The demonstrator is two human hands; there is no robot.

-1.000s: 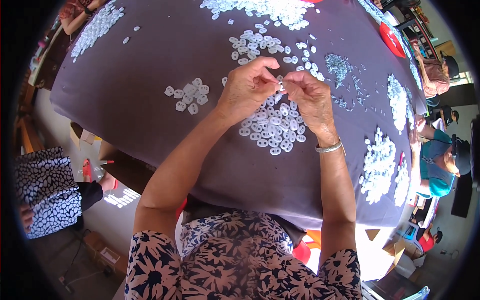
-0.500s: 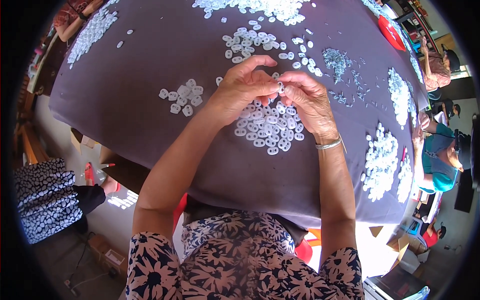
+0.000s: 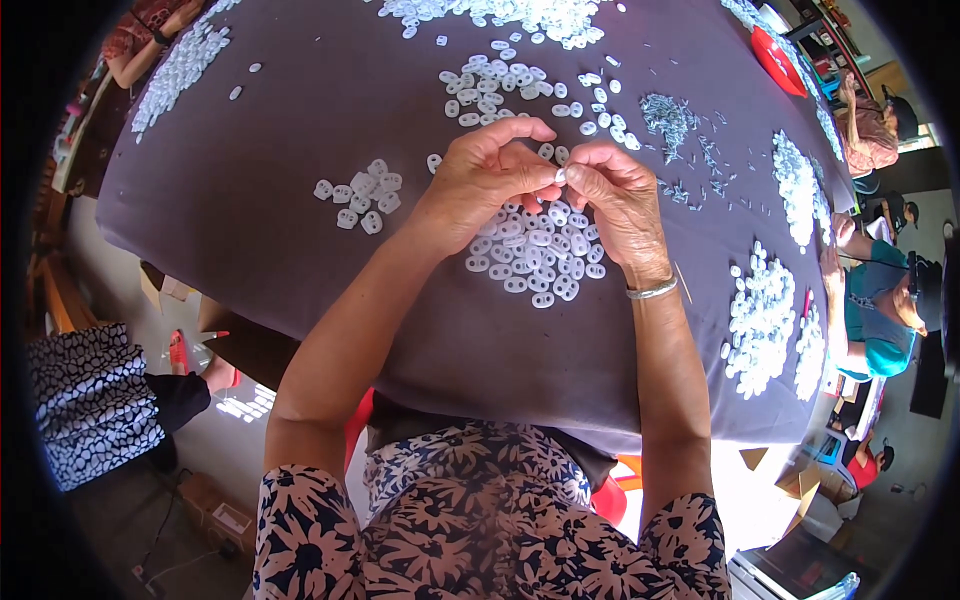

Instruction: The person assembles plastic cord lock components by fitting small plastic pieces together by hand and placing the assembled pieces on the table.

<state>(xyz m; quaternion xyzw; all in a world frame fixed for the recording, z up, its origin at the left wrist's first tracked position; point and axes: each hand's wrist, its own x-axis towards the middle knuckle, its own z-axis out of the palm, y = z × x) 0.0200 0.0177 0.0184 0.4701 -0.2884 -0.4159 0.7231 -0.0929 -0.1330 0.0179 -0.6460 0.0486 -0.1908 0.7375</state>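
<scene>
My left hand [image 3: 485, 185] and my right hand [image 3: 618, 200] meet above the table, thumbs and fingertips pinched together on one small white oval plastic piece [image 3: 560, 175]. The fingers cover much of it. Below them lies a pile of white oval two-hole plastic pieces [image 3: 540, 262]. A smaller group of similar pieces [image 3: 362, 197] rests to the left of my left hand. Beyond both hands more loose ones [image 3: 490, 85] are scattered. A heap of tiny metal screws or pins [image 3: 670, 120] lies past my right hand.
Brown cloth covers the table [image 3: 250, 230]. Large white heaps [image 3: 760, 320] spread at the right, with others at the far edge and far left. A red bowl [image 3: 778, 62] stands far right. A thin stick [image 3: 684, 282] lies by my right wrist. Other people sit around the table.
The white piece has turned between my fingertips, its holes facing me less now. My right hand has shifted very slightly. The rest of the table looks the same.
</scene>
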